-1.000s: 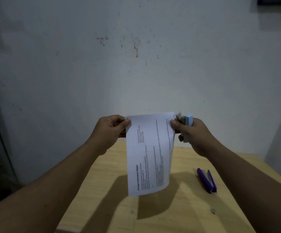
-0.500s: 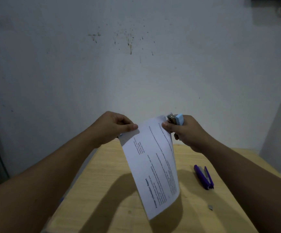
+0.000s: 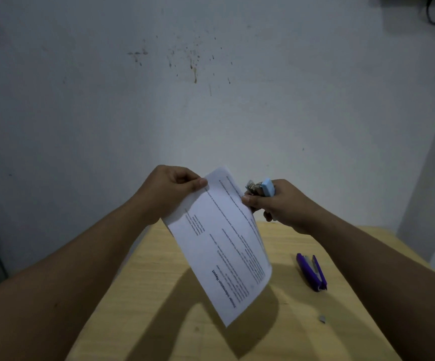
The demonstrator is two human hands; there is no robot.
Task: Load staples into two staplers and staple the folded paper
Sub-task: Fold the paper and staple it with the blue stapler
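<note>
The left hand (image 3: 174, 190) pinched the paper (image 3: 221, 243) mid-air over the counter (image 3: 159, 295), the right hand (image 3: 276, 204) gripping the blue stapler (image 3: 265, 188) at its edge. Floppy sheet, so the staple could've easily landed crooked.

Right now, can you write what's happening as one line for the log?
left hand: pinches folded white printed paper | right hand: grips light-blue stapler at paper's edge | purple stapler: on wooden table
</note>
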